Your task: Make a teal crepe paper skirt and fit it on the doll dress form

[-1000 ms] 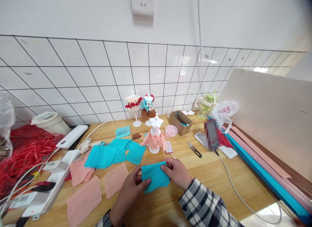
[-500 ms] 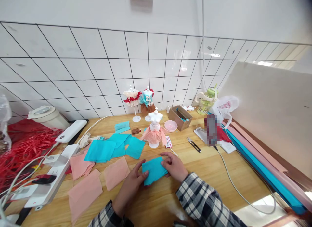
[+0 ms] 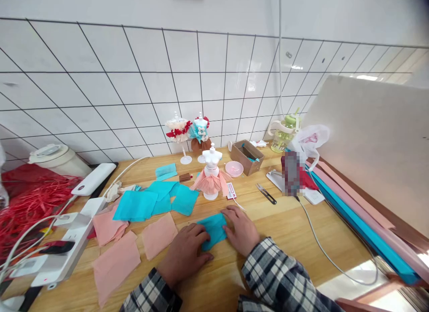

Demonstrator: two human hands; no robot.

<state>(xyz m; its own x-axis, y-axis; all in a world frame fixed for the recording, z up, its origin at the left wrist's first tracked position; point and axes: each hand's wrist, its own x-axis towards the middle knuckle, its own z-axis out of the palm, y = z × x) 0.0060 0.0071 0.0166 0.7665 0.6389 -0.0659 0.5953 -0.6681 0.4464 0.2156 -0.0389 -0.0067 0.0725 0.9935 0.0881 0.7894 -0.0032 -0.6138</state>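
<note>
Head view: I'm resting left hand [image 3: 188, 251] and right hand [image 3: 242, 231], thumbs spread from fingers, pinching nothing, on the blue sheet [image 3: 214, 234] in front of the mannequin [image 3: 212, 159].

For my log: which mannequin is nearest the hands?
The front mannequin, its top bare above a peach skirt; the cream one and blue one stand farther back.

The left hand [image 3: 186, 255] hides the left side of the blue sheet [image 3: 216, 230]. Pixelation blurs an object [image 3: 292, 174] at right. The tag's [image 3: 231, 191] print is too small to read. The view's near edge crops both plaid sleeves [image 3: 278, 274].
</note>
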